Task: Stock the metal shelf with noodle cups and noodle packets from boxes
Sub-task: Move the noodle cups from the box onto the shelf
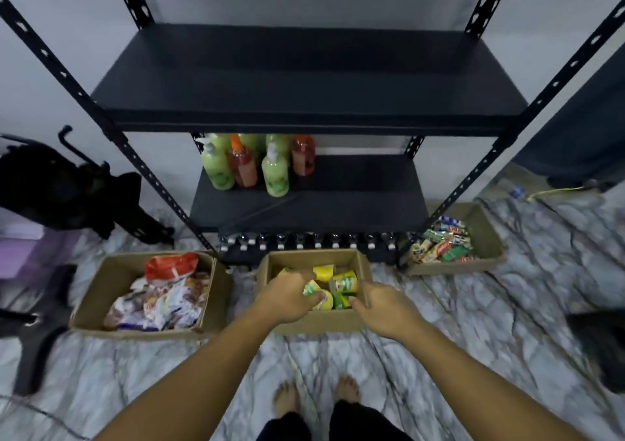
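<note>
A black metal shelf [304, 115] stands before me, its upper board bare. On the floor below, the middle cardboard box [318, 320] holds several yellow and green noodle cups [345, 281]. My left hand [287, 296] reaches into that box and its fingers curl round a green and yellow cup [313, 288]. My right hand [382, 308] rests at the box's right rim, with the fingertips beside a green cup [340, 300]; whether it grips anything is unclear. A box on the left [101, 291] is filled with noodle packets [162, 302].
Green and orange pump bottles [257, 166] stand on the lower shelf board. A row of dark bottles [304, 241] lines the bottom level. A third box [487, 237] of small packets sits at the right. A black bag [61, 190] lies at the left. My bare feet [318, 396] stand on the marble floor.
</note>
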A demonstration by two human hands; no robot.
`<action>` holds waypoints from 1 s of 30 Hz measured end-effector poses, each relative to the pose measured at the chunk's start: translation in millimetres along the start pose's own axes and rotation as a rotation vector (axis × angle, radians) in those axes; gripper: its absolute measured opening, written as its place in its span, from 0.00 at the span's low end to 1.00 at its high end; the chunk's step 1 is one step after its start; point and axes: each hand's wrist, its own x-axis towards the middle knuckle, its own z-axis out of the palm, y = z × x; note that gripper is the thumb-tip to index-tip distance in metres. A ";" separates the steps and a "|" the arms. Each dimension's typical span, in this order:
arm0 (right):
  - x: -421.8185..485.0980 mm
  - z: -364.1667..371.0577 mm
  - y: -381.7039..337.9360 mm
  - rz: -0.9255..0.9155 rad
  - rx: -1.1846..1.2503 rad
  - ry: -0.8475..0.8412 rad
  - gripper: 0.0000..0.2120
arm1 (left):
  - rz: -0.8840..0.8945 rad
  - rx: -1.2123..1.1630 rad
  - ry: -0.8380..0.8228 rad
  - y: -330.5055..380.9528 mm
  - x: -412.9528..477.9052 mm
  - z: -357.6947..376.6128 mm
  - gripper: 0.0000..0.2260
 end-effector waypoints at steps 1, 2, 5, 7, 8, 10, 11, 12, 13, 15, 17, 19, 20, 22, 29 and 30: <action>5.0 9.7 6.6 0.014 0.015 -0.022 0.24 | -0.030 -0.010 -0.026 -1.9 4.4 11.0 0.27; 10.3 19.4 13.4 0.020 0.029 -0.039 0.23 | -0.061 -0.020 -0.048 -4.4 8.5 21.6 0.27; 22.3 36.4 29.0 0.047 0.066 -0.077 0.25 | -0.120 -0.038 -0.085 -11.5 17.7 46.5 0.24; 30.6 43.1 38.2 0.056 0.073 -0.099 0.28 | -0.157 -0.038 -0.101 -16.0 21.4 58.1 0.23; 33.9 45.7 41.6 0.053 0.083 -0.105 0.28 | -0.169 -0.035 -0.102 -19.5 22.2 61.9 0.23; 44.4 51.4 50.9 0.070 0.120 -0.143 0.30 | -0.189 -0.051 -0.096 -26.7 26.0 69.3 0.23; 50.6 54.5 54.7 0.077 0.153 -0.166 0.31 | -0.192 -0.060 -0.089 -30.0 28.4 72.1 0.24; 56.5 57.5 57.5 0.081 0.189 -0.188 0.31 | -0.192 -0.068 -0.087 -33.0 31.5 74.9 0.24; 61.1 59.4 59.2 0.084 0.231 -0.205 0.31 | -0.192 -0.079 -0.088 -34.7 34.3 76.2 0.24; 80.6 67.3 64.5 0.111 0.328 -0.231 0.29 | -0.185 -0.095 -0.097 -40.7 49.7 79.2 0.24; 111.3 83.7 74.1 0.156 0.428 -0.225 0.27 | -0.171 -0.100 -0.108 -52.0 77.8 85.9 0.20; 152.1 106.8 88.0 0.202 0.522 -0.199 0.27 | -0.153 -0.070 -0.100 -71.5 116.8 99.9 0.22; 174.9 121.9 95.3 0.238 0.570 -0.193 0.27 | -0.149 -0.040 -0.102 -82.8 139.4 110.0 0.24; 225.7 157.1 110.5 0.297 0.648 -0.180 0.27 | -0.124 -0.020 -0.123 -106.2 186.2 136.3 0.25; 391.7 281.8 153.6 0.446 0.884 -0.072 0.29 | -0.061 -0.014 -0.167 -193.6 339.8 255.0 0.27; 412.9 296.2 158.4 0.505 0.980 -0.050 0.34 | -0.064 -0.004 -0.165 -204.7 358.0 271.7 0.29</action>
